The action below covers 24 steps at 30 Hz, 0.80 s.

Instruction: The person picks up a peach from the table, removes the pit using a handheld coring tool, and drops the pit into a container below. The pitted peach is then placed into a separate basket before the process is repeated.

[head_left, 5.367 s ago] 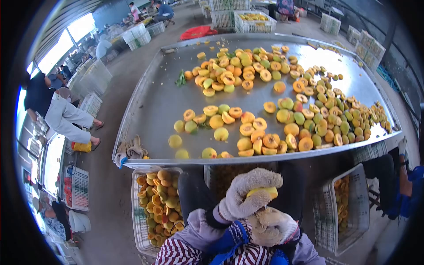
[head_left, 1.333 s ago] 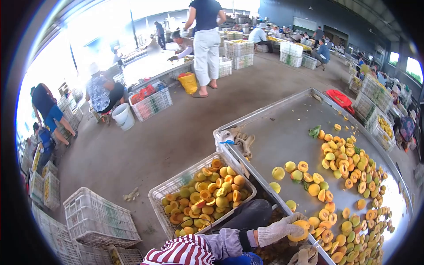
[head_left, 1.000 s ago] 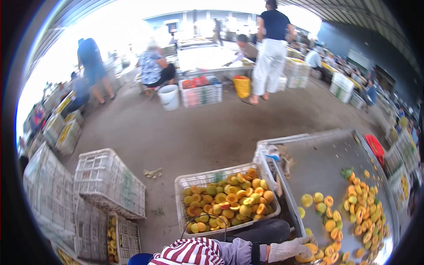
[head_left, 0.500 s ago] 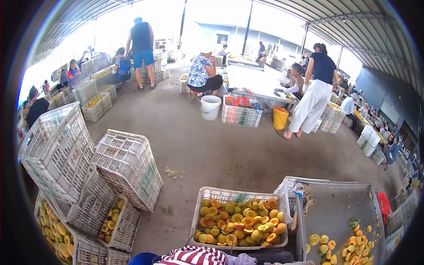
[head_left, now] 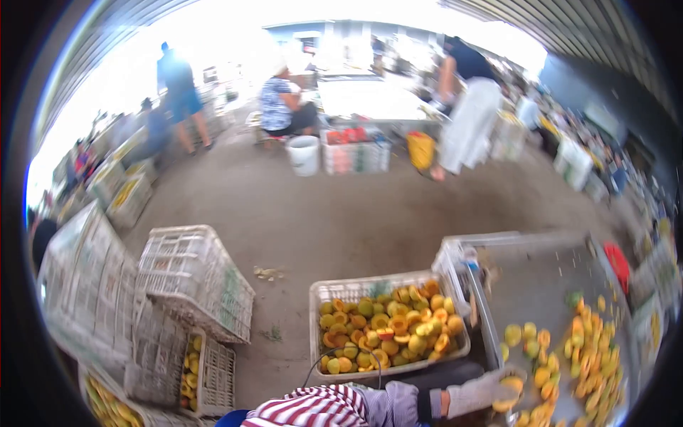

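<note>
My left hand (head_left: 484, 393), in a pale glove with a dark band at the wrist, reaches in from the bottom over the near edge of a grey metal tray (head_left: 523, 277). Its fingers are closed around an orange-yellow peach half (head_left: 507, 396), though motion smears their tips. Cut yellow peaches (head_left: 590, 356) lie in the tray to the right of the hand. Left of the tray is a white plastic crate (head_left: 315, 302) heaped with halved and whole peaches (head_left: 391, 327), a thin dark wire looping over its near side. My right hand is out of view.
White crates (head_left: 196, 270) are stacked at the left, some holding yellow fruit. Across the concrete floor stand a white bucket (head_left: 304, 156), a crate of red items (head_left: 356, 153) and a yellow bag (head_left: 421, 149). Several people sit or stand around a long table (head_left: 366, 96).
The view has tilted downward and shifted, blurring the background. My left arm has stretched rightward, and the gloved hand has come into sight with a peach half.
</note>
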Each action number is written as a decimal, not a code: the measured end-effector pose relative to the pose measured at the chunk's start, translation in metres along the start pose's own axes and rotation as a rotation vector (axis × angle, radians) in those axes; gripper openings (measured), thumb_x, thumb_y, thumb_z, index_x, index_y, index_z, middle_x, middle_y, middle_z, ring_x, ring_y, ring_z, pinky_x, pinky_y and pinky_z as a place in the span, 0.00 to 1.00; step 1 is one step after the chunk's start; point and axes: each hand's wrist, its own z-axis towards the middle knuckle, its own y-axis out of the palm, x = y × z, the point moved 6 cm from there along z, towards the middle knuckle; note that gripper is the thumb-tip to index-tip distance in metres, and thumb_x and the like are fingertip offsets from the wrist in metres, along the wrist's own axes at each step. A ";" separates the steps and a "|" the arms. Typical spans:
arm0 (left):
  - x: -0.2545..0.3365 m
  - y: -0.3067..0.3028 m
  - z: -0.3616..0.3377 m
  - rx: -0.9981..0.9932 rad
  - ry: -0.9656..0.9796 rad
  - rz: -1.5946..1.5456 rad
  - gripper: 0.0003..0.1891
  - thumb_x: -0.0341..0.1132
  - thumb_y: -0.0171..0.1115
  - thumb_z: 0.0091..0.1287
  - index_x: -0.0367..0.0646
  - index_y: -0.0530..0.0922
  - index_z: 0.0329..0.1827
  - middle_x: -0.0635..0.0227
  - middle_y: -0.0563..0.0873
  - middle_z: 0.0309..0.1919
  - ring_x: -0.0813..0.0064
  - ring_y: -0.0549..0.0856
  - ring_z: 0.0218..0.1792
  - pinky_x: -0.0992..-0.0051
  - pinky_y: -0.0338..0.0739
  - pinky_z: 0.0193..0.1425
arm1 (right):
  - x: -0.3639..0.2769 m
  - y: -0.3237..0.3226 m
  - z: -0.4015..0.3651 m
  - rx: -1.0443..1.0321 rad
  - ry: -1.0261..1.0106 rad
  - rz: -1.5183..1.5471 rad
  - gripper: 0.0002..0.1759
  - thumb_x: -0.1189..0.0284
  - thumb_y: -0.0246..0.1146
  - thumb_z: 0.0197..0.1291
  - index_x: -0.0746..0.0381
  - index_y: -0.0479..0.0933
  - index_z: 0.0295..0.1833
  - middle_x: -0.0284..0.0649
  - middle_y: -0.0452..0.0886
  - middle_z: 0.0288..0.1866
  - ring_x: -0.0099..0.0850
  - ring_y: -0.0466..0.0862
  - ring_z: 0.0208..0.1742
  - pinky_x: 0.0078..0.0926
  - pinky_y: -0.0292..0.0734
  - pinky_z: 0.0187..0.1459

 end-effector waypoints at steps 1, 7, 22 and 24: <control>-0.014 -0.011 0.004 -0.073 0.006 -0.171 0.19 0.34 0.61 0.71 0.41 0.72 0.63 0.67 0.79 0.55 0.75 0.79 0.58 0.74 0.74 0.63 | -0.003 0.002 0.000 -0.012 0.006 -0.010 0.08 0.65 0.59 0.73 0.55 0.75 0.52 0.29 0.73 0.20 0.19 0.67 0.13 0.19 0.55 0.12; 0.024 0.004 -0.009 0.008 -0.111 0.033 0.31 0.59 0.51 0.77 0.36 0.72 0.63 0.56 0.84 0.51 0.70 0.85 0.50 0.70 0.81 0.56 | 0.012 -0.016 0.002 0.059 0.047 -0.084 0.08 0.73 0.61 0.63 0.62 0.73 0.45 0.32 0.74 0.20 0.20 0.70 0.14 0.19 0.61 0.15; -0.016 0.033 -0.008 0.034 -0.224 0.161 0.34 0.60 0.54 0.75 0.35 0.72 0.66 0.56 0.84 0.54 0.68 0.85 0.53 0.68 0.81 0.60 | -0.009 -0.031 0.002 0.131 -0.067 -0.515 0.18 0.60 0.73 0.58 0.61 0.79 0.45 0.48 0.82 0.26 0.48 0.86 0.30 0.38 0.80 0.32; -0.021 0.045 -0.014 0.086 -0.268 0.178 0.32 0.57 0.57 0.75 0.34 0.71 0.66 0.55 0.83 0.55 0.67 0.85 0.53 0.67 0.81 0.60 | 0.001 -0.029 0.001 0.128 -0.071 -0.439 0.16 0.61 0.71 0.60 0.62 0.79 0.45 0.46 0.82 0.25 0.45 0.86 0.28 0.36 0.79 0.31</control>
